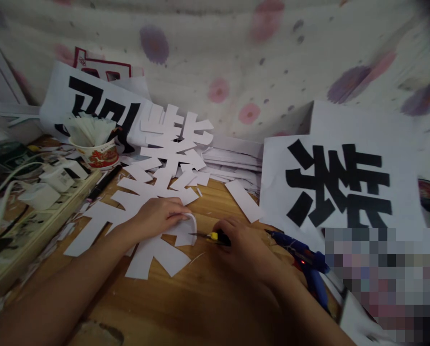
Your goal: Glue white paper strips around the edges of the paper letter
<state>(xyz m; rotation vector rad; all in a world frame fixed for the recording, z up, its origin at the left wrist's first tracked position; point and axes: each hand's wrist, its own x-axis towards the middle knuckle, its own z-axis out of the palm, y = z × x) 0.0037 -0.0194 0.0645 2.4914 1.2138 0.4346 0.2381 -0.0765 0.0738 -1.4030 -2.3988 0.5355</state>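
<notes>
My left hand [160, 216] is closed, its fingertips pinching a curved white strip [194, 229] that stands on edge along a white cut-out character [142, 257]. In my right hand [241, 242] is a craft knife [215, 236] with a yellow and black body. Its thin tip points left and reaches the curved strip; whether it touches is hard to tell. Behind my left hand lies a second white cut-out character [171, 144], overlapping other white pieces. Right of my right hand rests a blue glue gun [301, 252] with a small red light lit.
A paper cup [101, 154] full of translucent sticks stands at the left, by a power strip [52, 216] with plugs and cables. A black pen [104, 182] lies beside it. Printed sheets [272, 185] lean at the back right. A flowered curtain [215, 57] hangs behind the wooden table [186, 307].
</notes>
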